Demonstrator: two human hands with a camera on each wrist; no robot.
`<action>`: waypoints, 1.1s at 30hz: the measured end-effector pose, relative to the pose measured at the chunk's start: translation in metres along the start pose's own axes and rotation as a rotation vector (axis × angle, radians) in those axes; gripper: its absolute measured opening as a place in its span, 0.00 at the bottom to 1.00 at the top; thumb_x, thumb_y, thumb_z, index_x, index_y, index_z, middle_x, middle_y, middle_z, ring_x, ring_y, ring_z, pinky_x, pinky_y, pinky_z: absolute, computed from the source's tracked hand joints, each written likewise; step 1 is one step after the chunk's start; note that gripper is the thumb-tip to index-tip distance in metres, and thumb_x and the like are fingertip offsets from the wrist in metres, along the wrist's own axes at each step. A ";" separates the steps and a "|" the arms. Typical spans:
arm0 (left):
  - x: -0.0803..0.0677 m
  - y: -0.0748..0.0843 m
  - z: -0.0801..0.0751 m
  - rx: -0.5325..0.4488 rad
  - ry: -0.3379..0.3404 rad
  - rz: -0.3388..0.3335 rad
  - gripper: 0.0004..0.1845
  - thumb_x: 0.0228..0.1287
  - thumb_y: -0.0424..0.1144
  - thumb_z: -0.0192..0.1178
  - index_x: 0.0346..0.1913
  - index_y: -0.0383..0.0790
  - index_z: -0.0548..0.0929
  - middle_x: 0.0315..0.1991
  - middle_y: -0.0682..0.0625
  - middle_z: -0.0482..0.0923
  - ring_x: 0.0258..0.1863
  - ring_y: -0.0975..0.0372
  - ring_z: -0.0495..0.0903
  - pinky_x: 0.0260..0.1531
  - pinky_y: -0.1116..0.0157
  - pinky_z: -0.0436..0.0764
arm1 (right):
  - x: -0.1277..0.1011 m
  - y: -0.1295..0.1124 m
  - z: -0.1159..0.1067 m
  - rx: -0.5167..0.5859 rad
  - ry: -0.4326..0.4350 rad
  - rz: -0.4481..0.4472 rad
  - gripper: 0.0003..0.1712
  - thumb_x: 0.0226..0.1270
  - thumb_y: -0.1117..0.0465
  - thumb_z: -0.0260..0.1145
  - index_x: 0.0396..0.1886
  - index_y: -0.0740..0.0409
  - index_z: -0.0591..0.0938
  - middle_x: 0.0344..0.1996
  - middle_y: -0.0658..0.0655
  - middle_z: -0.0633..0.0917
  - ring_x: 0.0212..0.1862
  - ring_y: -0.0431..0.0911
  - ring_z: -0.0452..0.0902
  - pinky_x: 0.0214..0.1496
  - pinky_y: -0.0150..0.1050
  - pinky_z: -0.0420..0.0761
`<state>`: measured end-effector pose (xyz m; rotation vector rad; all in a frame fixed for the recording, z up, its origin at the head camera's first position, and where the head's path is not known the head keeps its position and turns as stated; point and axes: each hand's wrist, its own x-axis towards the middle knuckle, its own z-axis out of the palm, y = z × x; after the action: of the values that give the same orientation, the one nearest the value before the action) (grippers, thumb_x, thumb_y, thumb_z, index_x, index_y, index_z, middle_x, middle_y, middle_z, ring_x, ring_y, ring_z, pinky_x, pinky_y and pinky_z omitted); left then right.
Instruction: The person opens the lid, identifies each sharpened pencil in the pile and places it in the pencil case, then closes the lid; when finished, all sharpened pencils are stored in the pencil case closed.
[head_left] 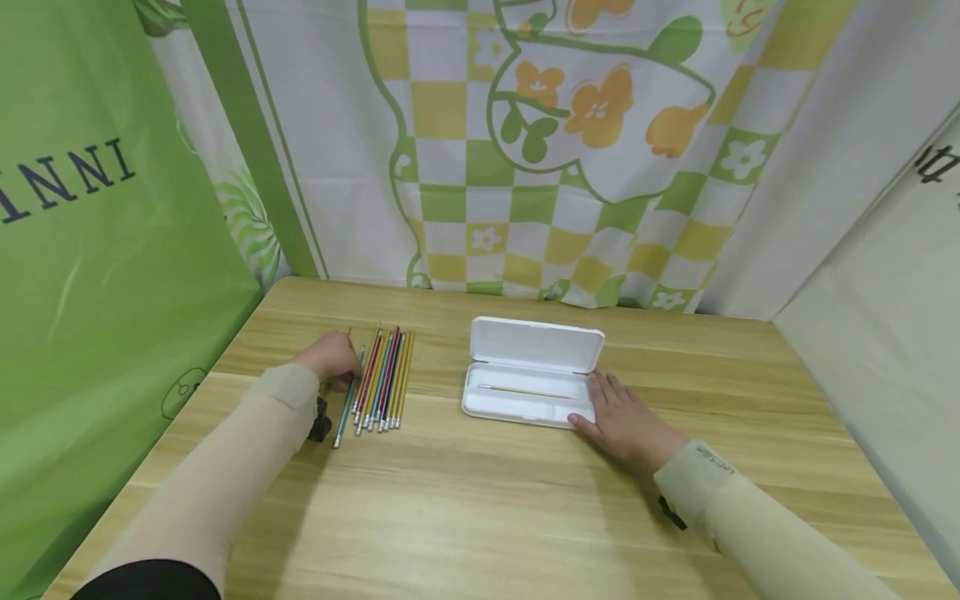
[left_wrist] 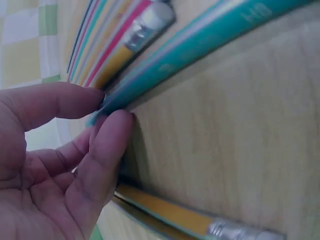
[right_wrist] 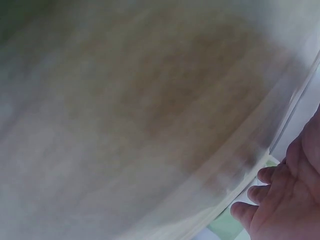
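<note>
Your left hand (head_left: 332, 357) pinches the teal pencil (left_wrist: 200, 55) beside the pencil row (head_left: 384, 379); your right hand (head_left: 622, 421) rests flat, fingers straight, against the open white case (head_left: 534, 371) on the bench (head_left: 480, 500)

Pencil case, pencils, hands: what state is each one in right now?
Pencil case: lid open, one pencil inside.
Teal pencil: lying on the table, pinched at one end.
Pencil row: lying side by side on the table.
Left hand: pinches the teal pencil.
Right hand: flat, fingers against the case.
</note>
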<state>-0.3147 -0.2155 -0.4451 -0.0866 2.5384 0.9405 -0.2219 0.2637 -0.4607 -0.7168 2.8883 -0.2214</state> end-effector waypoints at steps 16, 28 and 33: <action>-0.003 0.002 0.012 0.076 0.099 0.020 0.12 0.63 0.32 0.61 0.23 0.38 0.73 0.20 0.49 0.71 0.17 0.62 0.70 0.19 0.68 0.75 | 0.000 0.003 0.003 0.023 0.012 -0.007 0.50 0.84 0.39 0.46 0.75 0.84 0.51 0.75 0.82 0.53 0.76 0.76 0.47 0.76 0.68 0.51; -0.014 0.007 0.005 -0.422 0.056 0.104 0.19 0.73 0.28 0.53 0.63 0.25 0.68 0.33 0.46 0.75 0.28 0.62 0.76 0.31 0.67 0.82 | 0.002 0.004 0.006 0.009 0.043 -0.030 0.50 0.84 0.38 0.44 0.75 0.84 0.52 0.74 0.83 0.55 0.74 0.77 0.49 0.75 0.70 0.53; -0.017 0.013 0.002 -0.573 0.040 0.113 0.25 0.79 0.30 0.50 0.73 0.25 0.60 0.55 0.33 0.75 0.41 0.56 0.83 0.43 0.63 0.86 | 0.002 0.006 0.006 -0.001 0.041 -0.032 0.50 0.84 0.38 0.43 0.75 0.83 0.52 0.74 0.83 0.55 0.74 0.77 0.49 0.75 0.69 0.53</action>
<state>-0.3013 -0.2059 -0.4321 -0.1316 2.2478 1.6986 -0.2251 0.2672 -0.4677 -0.7679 2.9175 -0.2411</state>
